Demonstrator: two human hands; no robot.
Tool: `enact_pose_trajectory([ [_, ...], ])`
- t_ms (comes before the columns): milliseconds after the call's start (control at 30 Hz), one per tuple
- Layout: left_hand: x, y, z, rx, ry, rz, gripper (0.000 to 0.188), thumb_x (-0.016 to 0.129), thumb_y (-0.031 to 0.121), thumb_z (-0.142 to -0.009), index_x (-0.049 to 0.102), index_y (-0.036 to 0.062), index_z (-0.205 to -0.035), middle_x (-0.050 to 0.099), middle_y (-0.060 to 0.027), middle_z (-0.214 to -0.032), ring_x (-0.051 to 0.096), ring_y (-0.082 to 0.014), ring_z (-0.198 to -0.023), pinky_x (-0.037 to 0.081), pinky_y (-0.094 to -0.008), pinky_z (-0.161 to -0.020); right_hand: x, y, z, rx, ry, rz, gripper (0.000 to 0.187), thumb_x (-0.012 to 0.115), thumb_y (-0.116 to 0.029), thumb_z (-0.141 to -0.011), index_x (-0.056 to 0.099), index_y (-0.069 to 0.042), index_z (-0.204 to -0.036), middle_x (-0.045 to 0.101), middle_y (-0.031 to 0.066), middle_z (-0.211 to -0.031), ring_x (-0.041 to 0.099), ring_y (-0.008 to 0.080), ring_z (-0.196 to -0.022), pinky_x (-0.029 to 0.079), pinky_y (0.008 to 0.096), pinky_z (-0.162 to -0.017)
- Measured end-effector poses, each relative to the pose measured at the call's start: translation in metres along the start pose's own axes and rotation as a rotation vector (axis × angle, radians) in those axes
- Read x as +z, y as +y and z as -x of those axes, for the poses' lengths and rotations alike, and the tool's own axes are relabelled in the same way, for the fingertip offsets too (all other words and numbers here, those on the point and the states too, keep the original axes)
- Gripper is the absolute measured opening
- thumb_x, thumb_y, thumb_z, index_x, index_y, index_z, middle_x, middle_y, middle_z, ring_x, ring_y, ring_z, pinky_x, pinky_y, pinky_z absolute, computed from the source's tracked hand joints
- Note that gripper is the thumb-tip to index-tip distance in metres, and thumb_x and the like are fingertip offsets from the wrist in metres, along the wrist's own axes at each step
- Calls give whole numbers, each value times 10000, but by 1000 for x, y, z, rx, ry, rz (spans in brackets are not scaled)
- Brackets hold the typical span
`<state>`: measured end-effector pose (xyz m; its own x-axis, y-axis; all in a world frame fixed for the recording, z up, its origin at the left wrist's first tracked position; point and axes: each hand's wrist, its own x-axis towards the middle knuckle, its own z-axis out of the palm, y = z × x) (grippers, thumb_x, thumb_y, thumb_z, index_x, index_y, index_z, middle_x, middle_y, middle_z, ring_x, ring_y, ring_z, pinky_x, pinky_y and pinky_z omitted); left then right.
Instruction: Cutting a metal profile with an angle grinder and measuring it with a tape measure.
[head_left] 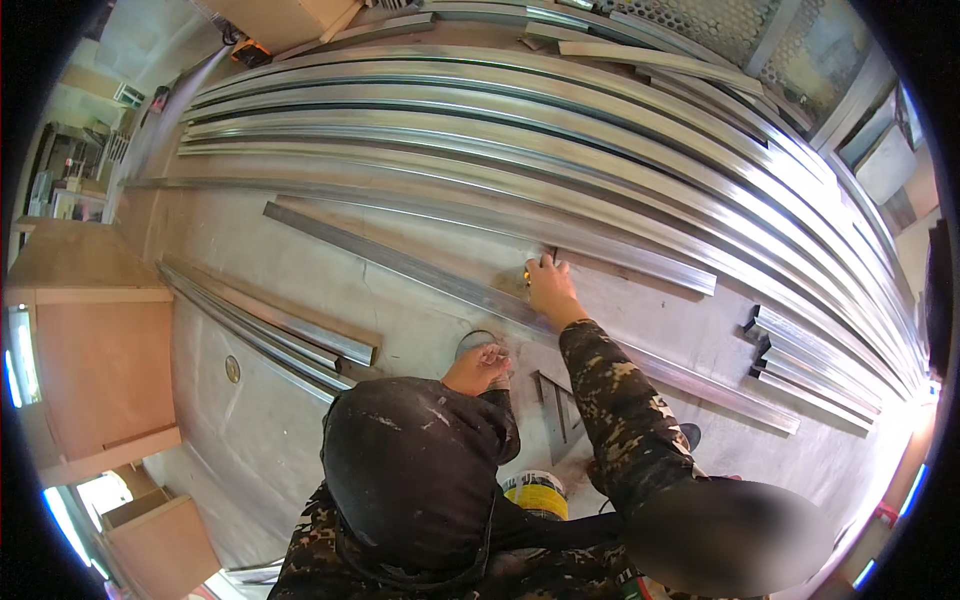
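My right hand [553, 288] reaches forward in a camouflage sleeve, its fingers closed on a small yellow-and-black thing [527, 277] that is mostly hidden. A thin dark tip shows beyond the fingers. The hand is over a long metal profile [400, 262] lying slantwise on the floor, close to another profile [640, 260] behind it. Nearer to me, my left hand [478, 369] has its fingers curled; whatever they hold, if anything, cannot be made out. Beside it shows a rounded grey thing with a dark rim [472, 342]. A dark triangular frame [556, 408] lies to its right.
Many long metal profiles [480, 115] lie in rows across the far side. Short pieces [815, 365] lie at right, others [270, 320] at left. A yellow-and-white bucket [537, 493] stands close to me. Wooden boxes [105, 370] line the left. A dark, paint-spotted rounded form [405, 470] blocks the lower middle.
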<state>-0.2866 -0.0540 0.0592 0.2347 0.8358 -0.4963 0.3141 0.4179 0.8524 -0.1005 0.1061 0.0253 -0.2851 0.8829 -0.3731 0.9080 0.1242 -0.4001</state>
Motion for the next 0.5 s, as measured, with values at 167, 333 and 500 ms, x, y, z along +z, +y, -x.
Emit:
enact_pose_trajectory([
  [167, -2, -1, -20, -24, 65, 321, 337, 668, 219, -964, 624, 21, -1233, 650, -34, -941, 607, -126, -851, 501, -283, -755, -34, 10, 19, -191, 100, -211, 360, 699, -209, -765, 645, -80, -1096, 655, 228, -1063, 612, 447, -1020, 506, 508, -885],
  [333, 11, 41, -21, -270, 77, 705, 380, 590, 181, -1030, 544, 21, -1371, 668, -67, -1040, 662, -193, -963, 564, -343, -883, -68, -45, 118, -308, 28, -211, 402, 704, -245, -761, 608, -75, -1112, 660, 234, -1035, 637, 454, -995, 523, 523, -839],
  [500, 4, 47, -19, -44, 19, 554, 361, 615, 112, -1007, 570, -29, -1336, 671, -136, -1217, 673, -229, -1081, 574, -349, -917, -58, -48, 147, -246, -55, -284, 499, 690, -314, -842, 518, -58, -1235, 652, 265, -1094, 624, 472, -1011, 514, 532, -843],
])
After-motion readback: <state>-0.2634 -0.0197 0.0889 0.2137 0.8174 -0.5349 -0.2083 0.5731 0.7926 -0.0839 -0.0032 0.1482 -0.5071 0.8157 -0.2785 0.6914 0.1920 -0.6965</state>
